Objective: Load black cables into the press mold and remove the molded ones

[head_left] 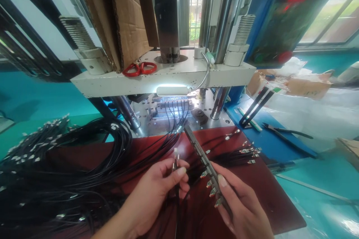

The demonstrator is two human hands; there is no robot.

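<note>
My left hand is closed, thumb and fingers pinching a black cable whose small metallic connector end points up. In my right hand is a long dark metal bar fixture, held at a slant with its far end toward the press. Several small connectors stick out along the bar's left edge near my right thumb. The two hands are close together but apart, above a dark red board. Other black cables with connector ends lie on the board just beyond the right hand.
A press with a white plate stands ahead, red-handled scissors and a lit lamp on it. Cables run from a fixture beneath. Bundled black cables fill the left. Pliers lie on a blue mat at right.
</note>
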